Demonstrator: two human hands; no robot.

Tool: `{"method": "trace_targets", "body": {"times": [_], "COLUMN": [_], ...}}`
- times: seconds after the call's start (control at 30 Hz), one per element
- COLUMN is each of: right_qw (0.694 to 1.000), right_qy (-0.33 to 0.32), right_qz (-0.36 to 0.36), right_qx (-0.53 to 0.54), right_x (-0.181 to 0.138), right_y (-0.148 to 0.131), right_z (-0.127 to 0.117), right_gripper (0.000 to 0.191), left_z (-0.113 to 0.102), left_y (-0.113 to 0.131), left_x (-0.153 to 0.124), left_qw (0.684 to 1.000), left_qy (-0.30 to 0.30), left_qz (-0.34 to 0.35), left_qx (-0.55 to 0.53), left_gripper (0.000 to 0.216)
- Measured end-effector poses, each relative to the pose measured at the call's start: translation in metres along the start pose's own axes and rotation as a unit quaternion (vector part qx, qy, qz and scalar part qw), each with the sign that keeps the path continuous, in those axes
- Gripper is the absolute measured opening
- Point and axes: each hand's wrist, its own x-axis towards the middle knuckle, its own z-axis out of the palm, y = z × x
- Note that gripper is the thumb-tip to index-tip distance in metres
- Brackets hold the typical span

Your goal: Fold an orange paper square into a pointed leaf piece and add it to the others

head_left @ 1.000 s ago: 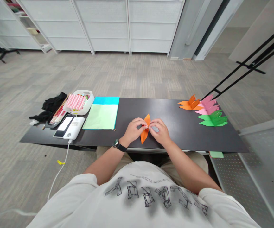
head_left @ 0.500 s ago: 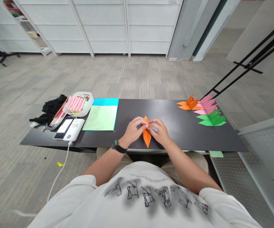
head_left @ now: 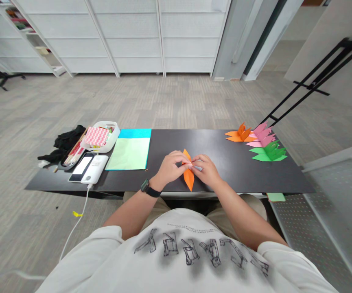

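A long, pointed piece of folded orange paper (head_left: 189,178) lies on the black table (head_left: 230,175) right in front of me. My left hand (head_left: 170,167) pinches its left side near the middle, fingers closed on the paper. My right hand (head_left: 206,170) pinches the right side, fingertips meeting the left hand's over the fold. A dark watch (head_left: 147,188) sits on my left wrist.
Green and blue paper sheets (head_left: 130,153) lie to the left. Further left are a white basket (head_left: 100,136) with patterned paper, a phone on a white power bank (head_left: 88,167) and a black cloth (head_left: 66,140). Finished orange (head_left: 239,134), pink (head_left: 263,138) and green (head_left: 269,152) folded shapes sit at the far right.
The orange paper has turned and slid toward me: its lower tip now points down to the right instead of down to the left. Both hands stay pinched on it.
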Motion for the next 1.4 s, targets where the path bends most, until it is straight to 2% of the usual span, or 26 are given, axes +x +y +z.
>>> {"method": "trace_targets", "body": {"times": [0.13,0.23,0.37,0.47,0.57,0.7,0.83,1.0,1.2,1.4], "right_qw": [1.000,0.999,0.994,0.990,0.993,0.998,0.998,0.995,0.988,0.983], "right_qy": [-0.015,-0.012,0.012,0.040,0.057,0.045,0.025,0.015,-0.016,-0.050], "right_qz": [0.006,0.030,0.081,0.094,0.072,0.036,0.046,0.090,0.138,0.140], "right_qx": [0.003,0.024,0.074,0.093,0.070,0.021,-0.020,-0.044,-0.072,-0.106], "right_x": [-0.002,-0.003,-0.004,-0.003,-0.004,-0.006,-0.009,-0.011,-0.014,-0.016], "right_y": [0.001,0.004,0.006,0.005,0.003,0.002,0.005,0.025,0.053,0.066], "right_z": [0.000,0.002,0.002,0.000,-0.004,-0.008,-0.007,0.007,0.034,0.038], "right_gripper": [0.007,0.007,0.007,0.006,0.007,0.012,0.010,0.009,0.004,0.006], "left_z": [0.000,-0.001,-0.001,0.001,0.003,0.004,0.008,0.020,0.037,0.041], "left_y": [0.003,0.002,-0.011,-0.022,-0.025,-0.023,-0.026,-0.047,-0.085,-0.102], "left_x": [0.002,0.002,-0.001,-0.006,-0.010,-0.010,-0.009,-0.008,-0.008,-0.009], "left_qw": [1.000,0.998,0.997,0.998,0.998,0.994,0.992,0.989,0.971,0.960], "left_qy": [0.000,-0.032,-0.026,-0.024,-0.019,-0.016,-0.018,-0.024,-0.109,-0.144], "left_qz": [-0.017,-0.046,-0.073,-0.061,-0.036,-0.012,-0.017,-0.065,-0.100,-0.095], "left_qx": [0.001,-0.015,-0.028,0.003,0.056,0.110,0.122,0.134,0.188,0.221], "left_gripper": [0.022,0.008,0.024,0.018,0.008,0.010,0.008,0.001,0.011,0.022]}}
